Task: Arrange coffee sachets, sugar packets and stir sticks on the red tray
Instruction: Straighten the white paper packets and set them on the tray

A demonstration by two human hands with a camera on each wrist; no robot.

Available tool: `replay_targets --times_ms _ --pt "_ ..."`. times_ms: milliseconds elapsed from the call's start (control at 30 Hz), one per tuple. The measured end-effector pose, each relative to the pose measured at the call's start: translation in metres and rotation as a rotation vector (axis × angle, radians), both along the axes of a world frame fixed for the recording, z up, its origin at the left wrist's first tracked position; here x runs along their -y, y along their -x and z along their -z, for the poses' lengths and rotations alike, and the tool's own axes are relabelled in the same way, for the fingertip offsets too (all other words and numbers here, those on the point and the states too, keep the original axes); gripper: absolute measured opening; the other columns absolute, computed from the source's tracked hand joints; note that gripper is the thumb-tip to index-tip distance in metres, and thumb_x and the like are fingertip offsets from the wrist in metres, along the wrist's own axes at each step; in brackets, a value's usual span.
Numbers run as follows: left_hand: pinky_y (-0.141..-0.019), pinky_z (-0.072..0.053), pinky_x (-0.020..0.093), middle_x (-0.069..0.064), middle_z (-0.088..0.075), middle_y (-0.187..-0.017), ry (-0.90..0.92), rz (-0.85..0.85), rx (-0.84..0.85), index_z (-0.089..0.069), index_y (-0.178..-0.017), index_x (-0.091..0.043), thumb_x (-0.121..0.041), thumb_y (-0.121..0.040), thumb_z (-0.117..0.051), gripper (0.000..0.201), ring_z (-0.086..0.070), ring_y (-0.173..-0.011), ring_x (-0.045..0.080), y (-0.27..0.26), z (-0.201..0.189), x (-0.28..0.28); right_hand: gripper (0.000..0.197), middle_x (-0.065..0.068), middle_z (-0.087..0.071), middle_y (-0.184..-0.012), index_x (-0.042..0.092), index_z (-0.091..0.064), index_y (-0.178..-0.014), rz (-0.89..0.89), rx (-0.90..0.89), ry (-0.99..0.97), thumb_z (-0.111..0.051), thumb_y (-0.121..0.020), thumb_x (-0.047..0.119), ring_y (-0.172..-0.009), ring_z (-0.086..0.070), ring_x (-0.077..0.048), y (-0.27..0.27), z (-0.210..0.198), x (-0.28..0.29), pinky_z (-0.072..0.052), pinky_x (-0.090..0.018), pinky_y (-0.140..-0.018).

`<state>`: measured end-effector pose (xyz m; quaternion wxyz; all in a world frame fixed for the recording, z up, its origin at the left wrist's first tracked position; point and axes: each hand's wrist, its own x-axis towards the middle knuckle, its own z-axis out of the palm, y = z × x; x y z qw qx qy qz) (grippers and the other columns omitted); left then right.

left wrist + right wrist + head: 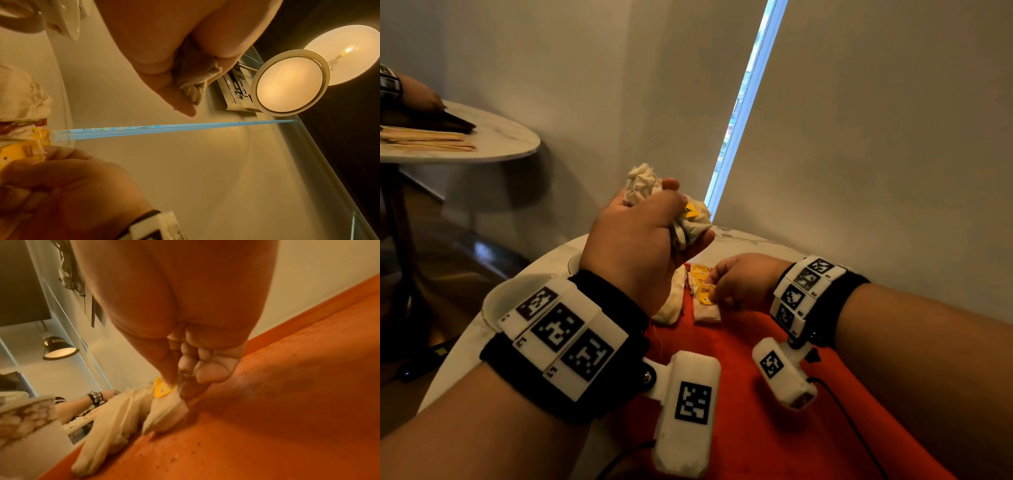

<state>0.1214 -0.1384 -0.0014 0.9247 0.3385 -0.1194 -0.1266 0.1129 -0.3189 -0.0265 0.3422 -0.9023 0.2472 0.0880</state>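
My left hand (671,212) is raised above the table and grips a crumpled bunch of white sachets (643,185) with a yellow tag; in the left wrist view its fingers curl round the bunch of sachets (193,78). Lower down, my right hand (714,291) pinches the yellow tag (162,388) of a white sachet (164,412) lying at the far end of the red tray (756,377). Another white sachet (671,301) lies beside it at the tray's far left corner, and more yellow-tagged ones (700,274) sit just behind.
The tray rests on a round marble table (743,238) against the wall. A white saucer (496,301) sits left of the tray. A second round table (510,137) at the back left carries wooden stir sticks (431,140), with another person's hand (410,99) on it.
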Motion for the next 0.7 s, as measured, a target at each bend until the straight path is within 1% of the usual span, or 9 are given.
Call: replay_targets --times_ms 67,133,233,267,333,433,500,600,700 --pt "-0.055 -0.058 0.031 0.009 -0.062 -0.071 0.005 0.008 0.003 -0.062 -0.099 -0.011 -0.002 -0.095 -0.058 0.011 -0.067 -0.056 0.019 -0.001 0.001 0.0 0.018 -0.009 -0.065 -0.072 0.017 -0.069 -0.087 0.004 -0.001 0.062 -0.076 -0.081 0.002 -0.067 -0.064 -0.024 -0.008 0.004 0.0 -0.059 -0.039 -0.068" --pt "-0.056 -0.058 0.031 0.006 -0.064 -0.064 0.011 0.014 0.0 -0.062 -0.098 -0.011 -0.002 -0.094 -0.058 0.011 -0.066 -0.055 0.019 -0.002 0.002 0.0 0.017 -0.011 -0.071 -0.079 0.018 -0.07 -0.084 0.031 0.009 0.115 -0.079 -0.077 0.005 -0.083 -0.073 -0.031 -0.012 0.006 0.002 -0.06 -0.047 -0.08" --pt "-0.055 -0.057 0.03 0.001 -0.064 -0.054 0.01 0.025 0.007 -0.061 -0.097 -0.011 -0.002 -0.094 -0.058 0.011 -0.066 -0.053 0.018 -0.004 0.003 0.001 0.016 -0.01 -0.069 -0.075 0.017 -0.069 -0.079 0.096 0.065 0.086 -0.076 -0.08 0.003 -0.081 -0.07 -0.03 -0.014 0.011 0.006 -0.056 -0.041 -0.071" --pt "-0.055 -0.057 0.03 0.001 -0.064 -0.053 0.006 0.025 0.008 -0.061 -0.098 -0.011 -0.002 -0.094 -0.058 0.011 -0.066 -0.053 0.018 -0.004 0.003 0.001 0.016 -0.007 -0.068 -0.074 0.019 -0.069 -0.079 0.099 0.081 0.083 -0.076 -0.083 0.004 -0.081 -0.069 -0.028 -0.013 0.011 0.007 -0.056 -0.04 -0.072" --pt "-0.054 -0.057 0.03 0.003 -0.065 -0.056 -0.002 0.024 0.007 -0.061 -0.099 -0.011 -0.002 -0.095 -0.057 0.011 -0.067 -0.052 0.018 -0.003 0.002 0.001 0.014 -0.002 -0.069 -0.076 0.023 -0.068 -0.081 0.082 0.109 0.12 -0.075 -0.087 0.012 -0.087 -0.071 -0.029 -0.014 0.011 0.009 -0.058 -0.043 -0.082" --pt "-0.054 -0.057 0.03 0.012 -0.062 -0.075 -0.008 0.013 0.0 -0.061 -0.105 -0.009 -0.001 -0.094 -0.057 0.014 -0.067 -0.053 0.018 -0.002 0.002 0.001 0.011 -0.002 -0.069 -0.082 0.024 -0.067 -0.081 0.092 0.159 0.151 -0.073 -0.089 0.022 -0.095 -0.072 -0.028 -0.012 0.006 0.009 -0.059 -0.045 -0.089" --pt "-0.053 -0.057 0.03 0.013 -0.059 -0.079 -0.008 0.007 -0.003 -0.061 -0.106 -0.009 -0.001 -0.094 -0.057 0.015 -0.066 -0.053 0.018 -0.001 0.001 0.001 0.009 -0.006 -0.069 -0.086 0.018 -0.065 -0.085 0.086 0.147 0.092 -0.07 -0.091 0.021 -0.087 -0.071 -0.027 -0.009 0.006 0.01 -0.061 -0.043 -0.084" --pt "-0.053 -0.057 0.03 0.012 -0.058 -0.078 -0.003 0.006 -0.006 -0.061 -0.104 -0.009 0.0 -0.094 -0.057 0.014 -0.065 -0.053 0.018 -0.001 0.001 0.002 0.005 -0.006 -0.066 -0.088 0.014 -0.062 -0.089 0.027 0.072 -0.09 -0.066 -0.092 0.015 -0.073 -0.064 -0.017 -0.002 0.01 0.007 -0.057 -0.028 -0.065" --pt "-0.054 -0.057 0.031 0.012 -0.058 -0.077 -0.006 0.015 -0.008 -0.061 -0.104 -0.009 -0.001 -0.094 -0.058 0.014 -0.066 -0.052 0.017 0.0 0.002 0.002 0.009 -0.006 -0.065 -0.092 0.014 -0.064 -0.095 -0.026 0.025 -0.079 -0.068 -0.087 0.017 -0.075 -0.062 -0.017 -0.002 0.017 0.008 -0.055 -0.031 -0.068"
